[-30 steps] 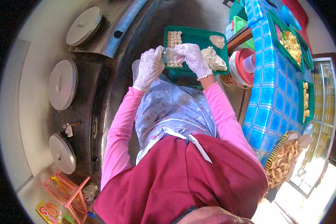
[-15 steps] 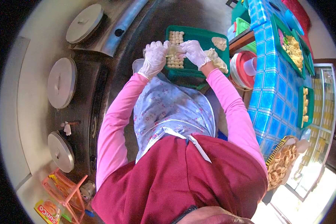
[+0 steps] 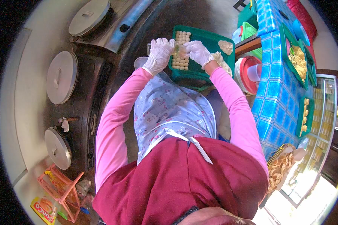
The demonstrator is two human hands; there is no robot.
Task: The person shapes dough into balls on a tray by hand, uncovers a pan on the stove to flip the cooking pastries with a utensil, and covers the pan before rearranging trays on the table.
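Note:
Both hands wear thin white gloves and are raised over a green tray (image 3: 204, 35). My left hand (image 3: 160, 55) is closed on one side of a small clear, shiny thing (image 3: 179, 51), perhaps a plastic bag or film. Pinching its other side is my right hand (image 3: 198, 52). Small white dough balls (image 3: 180, 63) stand in rows on the left of the tray. Larger dough lumps (image 3: 226, 47) lie at its right, one partly hidden behind my right hand. What the clear thing contains is too small to tell.
Lidded pots (image 3: 62, 77) stand on the dark stove at left. A table with a blue checked cloth (image 3: 268, 86) holds trays of food at right. A red-lidded bucket (image 3: 244, 71) is beside the green tray. An orange basket (image 3: 64, 187) sits lower left, a basket of round pieces (image 3: 279, 170) lower right.
The view has shifted, so the tray sits a little further right. Both hands remain on the clear thing, which looked spread and rounded earlier and now looks narrower between them.

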